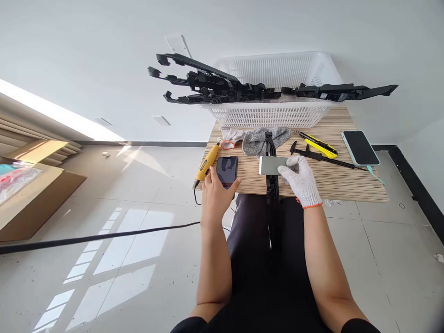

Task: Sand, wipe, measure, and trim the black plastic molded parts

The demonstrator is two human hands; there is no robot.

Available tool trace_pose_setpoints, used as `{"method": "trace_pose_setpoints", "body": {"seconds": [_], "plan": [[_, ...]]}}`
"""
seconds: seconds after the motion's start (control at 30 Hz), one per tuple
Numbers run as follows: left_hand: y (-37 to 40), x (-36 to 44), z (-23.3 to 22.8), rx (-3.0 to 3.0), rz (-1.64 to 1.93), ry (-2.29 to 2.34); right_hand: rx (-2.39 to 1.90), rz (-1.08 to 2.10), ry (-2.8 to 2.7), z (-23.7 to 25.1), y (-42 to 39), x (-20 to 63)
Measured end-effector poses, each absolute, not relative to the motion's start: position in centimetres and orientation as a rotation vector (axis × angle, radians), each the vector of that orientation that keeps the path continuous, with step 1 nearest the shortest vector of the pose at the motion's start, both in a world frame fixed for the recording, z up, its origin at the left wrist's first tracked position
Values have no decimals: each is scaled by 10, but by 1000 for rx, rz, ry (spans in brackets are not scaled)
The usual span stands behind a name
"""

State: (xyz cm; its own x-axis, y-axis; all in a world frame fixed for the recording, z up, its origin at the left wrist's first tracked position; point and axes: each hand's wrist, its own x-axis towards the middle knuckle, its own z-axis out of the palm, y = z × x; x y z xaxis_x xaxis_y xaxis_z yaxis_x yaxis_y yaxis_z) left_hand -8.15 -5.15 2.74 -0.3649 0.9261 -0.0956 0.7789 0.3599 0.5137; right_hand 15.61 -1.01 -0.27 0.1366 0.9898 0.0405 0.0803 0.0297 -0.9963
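Note:
My left hand [217,196] is bare, its fingers apart, over the near end of a dark flat rectangular thing [227,170] on the table; whether it touches this is unclear. Just beyond its fingertips lies a yellow corded rotary tool [207,163]. A white knitted glove with an orange cuff covers my right hand [300,179]. Its thumb and fingers pinch a flat grey-green block with a white end [272,165]. Under that block a long, narrow black plastic part [272,188] runs from the table down over my lap, partly hidden by the block.
A white basket [270,113] at the back holds long black plastic parts [222,85] sticking out both sides. Grey cloth [258,142] and another glove [231,135] lie before it. Rightward are a yellow utility knife [321,146], black calipers [322,156] and a phone [360,147] on a cable.

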Motion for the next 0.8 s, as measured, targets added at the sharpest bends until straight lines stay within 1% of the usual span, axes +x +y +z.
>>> {"method": "trace_pose_setpoints", "body": {"seconds": [0.27, 0.57, 0.63, 0.7, 0.8], "plan": [[-21, -60, 26, 1456, 585, 2470, -1287, 1044, -1171, -4, -10, 156], [-15, -68, 22, 1460, 629, 2464, -1271, 1020, -1176, -5, -10, 157], [-26, -68, 22, 1510, 710, 2409, -1279, 1016, -1177, -5, -10, 157], [-43, -61, 22, 1578, 874, 2272, -1288, 1011, -1179, -5, -10, 157], [-66, -36, 14, 1589, 1067, 1764, -1286, 1008, -1170, -5, -10, 157]]}}
